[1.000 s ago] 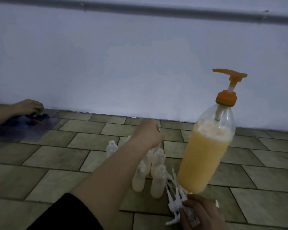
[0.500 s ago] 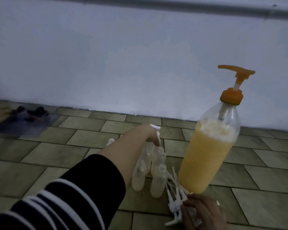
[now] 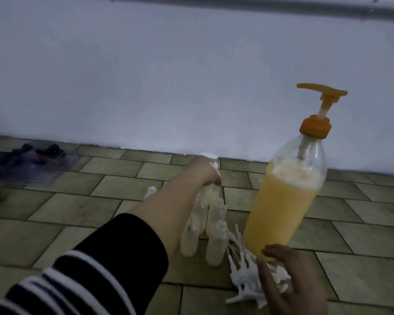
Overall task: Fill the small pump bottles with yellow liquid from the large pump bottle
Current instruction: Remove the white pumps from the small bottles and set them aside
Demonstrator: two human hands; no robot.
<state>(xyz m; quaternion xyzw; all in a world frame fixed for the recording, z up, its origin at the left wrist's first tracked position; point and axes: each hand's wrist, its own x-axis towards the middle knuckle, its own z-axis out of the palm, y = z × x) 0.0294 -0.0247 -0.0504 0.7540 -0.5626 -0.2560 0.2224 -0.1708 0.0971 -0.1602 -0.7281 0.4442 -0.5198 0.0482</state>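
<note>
We noted the left hand (image 3: 206,171) reaching out over the far end of the cluster of small bottles (image 3: 210,220), fingers curled down around the top of one that seemed to carry a white cap; the blur kept us from saying how firm the pinch was. The right hand (image 3: 289,278) lay near, at the foot of the large bottle (image 3: 284,201), fingers spread and relaxed over the pile of loose white pump tops (image 3: 243,273), not plainly gripping any. The large bottle stood just right of the cluster, its long axis leaning to the right, orange pump head (image 3: 321,96) at top with the spout pointing left toward the small bottles. We judged the right hand nearer to it, and the pump well above the left hand's bottle, up and to the right. The other small bottles crowded between hand and large bottle and could tip. A clear tray (image 3: 30,164) of dark items sat far left on the tiled floor (image 3: 82,214).
</note>
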